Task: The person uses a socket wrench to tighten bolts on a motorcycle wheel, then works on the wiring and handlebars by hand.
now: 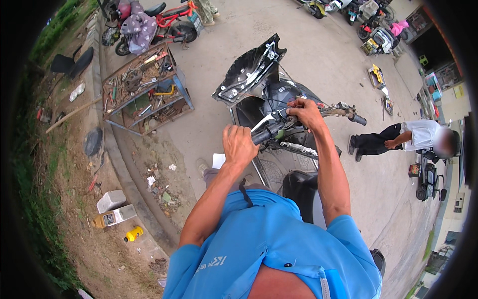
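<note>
A partly stripped scooter stands before me, its handlebar bare among loose cables. My left hand (240,145) is closed around the outer end of the black handlebar grip (268,133) on the left side. Fingers bent in a pinch, my right hand (304,112) works at the inner end of the silver brake lever (264,121); what the fingertips hold is hidden. On the far side of the handlebar a black front panel (251,74) with silver fittings is tipped up. The opposite black grip (357,118) sticks out to the right, and the black seat (300,187) lies close to my body.
A rusty metal tool cart (144,89) with scattered tools stands left, beside the kerb (117,159). A red electric bike (172,22) is parked behind it. To the right a person in a white shirt (418,134) stands near a parked scooter (428,174). A yellow bottle (133,233) lies lower left.
</note>
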`<state>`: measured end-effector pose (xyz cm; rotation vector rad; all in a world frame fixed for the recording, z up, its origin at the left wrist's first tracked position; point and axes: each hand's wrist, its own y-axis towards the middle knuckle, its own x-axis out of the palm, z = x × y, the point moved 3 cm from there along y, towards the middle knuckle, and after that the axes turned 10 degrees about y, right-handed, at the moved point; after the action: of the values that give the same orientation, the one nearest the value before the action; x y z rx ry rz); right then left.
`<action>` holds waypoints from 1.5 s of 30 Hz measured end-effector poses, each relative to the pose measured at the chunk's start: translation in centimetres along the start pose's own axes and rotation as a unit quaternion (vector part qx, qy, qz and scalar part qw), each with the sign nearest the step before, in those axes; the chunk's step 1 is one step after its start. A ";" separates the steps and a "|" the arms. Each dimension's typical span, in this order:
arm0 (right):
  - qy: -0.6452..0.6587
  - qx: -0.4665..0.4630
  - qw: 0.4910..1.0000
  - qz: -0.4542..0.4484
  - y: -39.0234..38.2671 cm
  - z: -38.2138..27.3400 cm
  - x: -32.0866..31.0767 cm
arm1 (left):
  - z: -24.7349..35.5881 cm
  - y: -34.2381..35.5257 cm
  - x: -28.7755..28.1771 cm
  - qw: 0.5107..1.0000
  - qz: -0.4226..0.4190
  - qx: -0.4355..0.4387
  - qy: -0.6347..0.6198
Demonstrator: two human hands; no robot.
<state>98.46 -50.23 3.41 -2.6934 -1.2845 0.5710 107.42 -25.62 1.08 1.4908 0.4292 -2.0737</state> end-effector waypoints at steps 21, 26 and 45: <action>-0.034 -0.010 0.999 -0.002 0.0 -0.2 -0.5 | 1.3 0.0 -1.9 0.990 0.136 -0.018 0.043; -0.013 0.019 1.000 -0.013 -0.2 -0.9 -0.4 | 1.0 0.2 -1.4 0.997 0.048 -0.055 0.040; -0.013 0.063 0.998 -0.021 -0.3 -1.0 -0.6 | 0.0 0.0 0.0 1.000 -0.019 -0.009 0.006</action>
<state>98.29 -50.48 4.59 -2.5588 -1.2624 0.6617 107.46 -25.62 1.09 1.4970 0.4824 -2.0846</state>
